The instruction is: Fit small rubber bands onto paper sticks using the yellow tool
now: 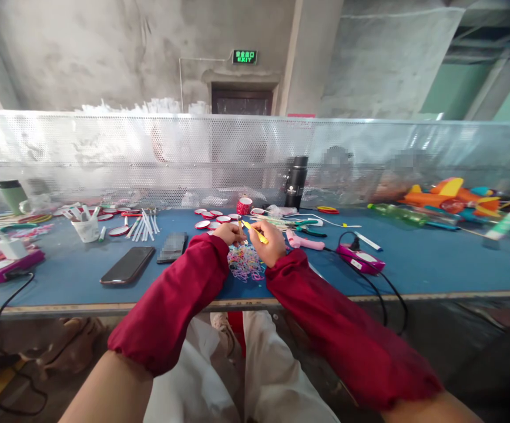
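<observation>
My right hand [269, 242] is closed around a slim yellow pen-like tool [257, 232], its tip pointing up and left toward my other hand. My left hand [228, 235] is pinched close by, with a thin tan stick [240, 226] standing up at its fingertips. The two hands almost meet over a loose pile of small coloured rubber bands [246, 262] on the blue table [211, 282]. Just beyond them lie several round red-rimmed white discs [223, 219] and a red patterned cup [244, 205].
Left of my arms lie a phone [128, 265], a dark flat packet [172, 248], white sticks [143, 226] and a white cup [86, 228]. On the right are green-handled pliers [310, 228], a pink tool [304, 241], a corded magenta box [361, 259] and a black bottle [297, 183].
</observation>
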Tool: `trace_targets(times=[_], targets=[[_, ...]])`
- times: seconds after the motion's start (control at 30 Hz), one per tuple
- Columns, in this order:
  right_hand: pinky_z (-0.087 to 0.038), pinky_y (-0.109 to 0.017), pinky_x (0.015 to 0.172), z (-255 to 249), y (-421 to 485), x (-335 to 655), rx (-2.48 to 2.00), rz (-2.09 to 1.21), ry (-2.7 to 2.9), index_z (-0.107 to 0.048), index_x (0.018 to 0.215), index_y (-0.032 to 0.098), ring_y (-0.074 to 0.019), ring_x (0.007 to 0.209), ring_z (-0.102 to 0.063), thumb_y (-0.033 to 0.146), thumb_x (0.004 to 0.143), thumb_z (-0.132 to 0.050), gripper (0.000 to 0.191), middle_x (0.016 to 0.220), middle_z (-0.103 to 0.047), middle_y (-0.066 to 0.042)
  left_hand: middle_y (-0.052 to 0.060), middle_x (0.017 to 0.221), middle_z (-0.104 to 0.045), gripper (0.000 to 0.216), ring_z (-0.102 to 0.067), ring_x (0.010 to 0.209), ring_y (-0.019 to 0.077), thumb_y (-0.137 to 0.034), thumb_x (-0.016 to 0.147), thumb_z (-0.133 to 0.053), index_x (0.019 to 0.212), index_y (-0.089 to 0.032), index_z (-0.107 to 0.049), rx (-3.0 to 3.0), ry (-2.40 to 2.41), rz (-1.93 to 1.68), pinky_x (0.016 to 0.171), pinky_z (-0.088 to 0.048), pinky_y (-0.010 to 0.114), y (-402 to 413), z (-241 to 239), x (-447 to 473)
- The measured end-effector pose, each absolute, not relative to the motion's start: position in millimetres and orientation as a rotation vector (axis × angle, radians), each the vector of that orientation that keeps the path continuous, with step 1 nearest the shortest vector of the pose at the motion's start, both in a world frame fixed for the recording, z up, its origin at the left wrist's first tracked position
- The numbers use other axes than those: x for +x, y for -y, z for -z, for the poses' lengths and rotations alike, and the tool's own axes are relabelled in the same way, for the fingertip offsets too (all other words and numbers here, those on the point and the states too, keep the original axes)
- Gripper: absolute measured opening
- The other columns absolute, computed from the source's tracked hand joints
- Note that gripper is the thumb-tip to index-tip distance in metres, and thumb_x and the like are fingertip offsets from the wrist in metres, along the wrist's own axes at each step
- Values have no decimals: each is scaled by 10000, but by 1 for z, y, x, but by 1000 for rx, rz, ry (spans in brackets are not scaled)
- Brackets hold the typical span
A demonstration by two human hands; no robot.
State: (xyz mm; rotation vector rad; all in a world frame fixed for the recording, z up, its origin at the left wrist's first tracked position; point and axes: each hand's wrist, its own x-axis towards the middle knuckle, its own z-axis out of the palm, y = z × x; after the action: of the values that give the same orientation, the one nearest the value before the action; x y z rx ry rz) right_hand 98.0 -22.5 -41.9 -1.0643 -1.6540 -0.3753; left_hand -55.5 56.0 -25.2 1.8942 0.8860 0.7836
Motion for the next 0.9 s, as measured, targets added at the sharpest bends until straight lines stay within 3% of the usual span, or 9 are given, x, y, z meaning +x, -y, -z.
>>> trace_targets(times=[0.53,0.9], targets=[[-426,-304,664,42,23,98,-1082,377,1669,-597,847,225,-187,727,-590,296,895,-538,103,785,-657,-32,5,606,-643,63,-548,490,70,-133,727,-740,706,-109,-687,1897,-903,-789,494,-444,176,-59,25,-55],[-426,-303,658,42,22,98,-1069,347,1670,-600,839,231,-186,728,-592,285,887,-546,91,786,-662,-29,7,606,-643,119,-540,466,69,-134,705,-784,671,-104,-673,1869,-914,-801,511,-463,200,-50,19,-56]])
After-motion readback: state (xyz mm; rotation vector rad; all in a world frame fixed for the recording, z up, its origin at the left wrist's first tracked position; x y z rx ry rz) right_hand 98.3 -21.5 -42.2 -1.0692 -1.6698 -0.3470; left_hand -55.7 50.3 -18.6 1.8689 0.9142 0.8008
